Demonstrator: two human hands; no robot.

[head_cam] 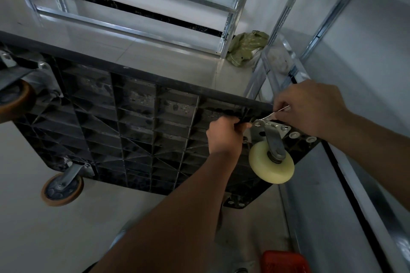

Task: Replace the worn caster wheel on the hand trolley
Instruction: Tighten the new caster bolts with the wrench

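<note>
From the head camera, a black plastic hand trolley (pixel 137 117) lies upside down on the pale tiled floor (pixel 66 228), its ribbed underside facing up. At its right-hand corner a cream caster wheel (pixel 271 162) stands in a grey metal fork (pixel 274 139) on a bright mounting plate (pixel 278 128), with washers and bolt heads showing along the plate's edge.

The left hand (pixel 224 137) is curled round a dark handle (pixel 240 121) just left of the plate; what tool it belongs to is hidden by the fingers. The right hand (pixel 308 108) pinches a slim silver wrench (pixel 274 114) between thumb and fingertips, the wrench's far end resting on a fastener at the plate's upper left corner.

Two older casters with brown-rimmed wheels sit on the trolley's left side: one (pixel 62 188) at the near corner, one (pixel 15 99) at the far corner.

Galvanised steel shelving frames (pixel 137 29) rise behind and to the right. A crumpled green bag (pixel 246 49) lies on the floor by a shelf upright, and a red basket (pixel 284 261) shows at the bottom edge.
</note>
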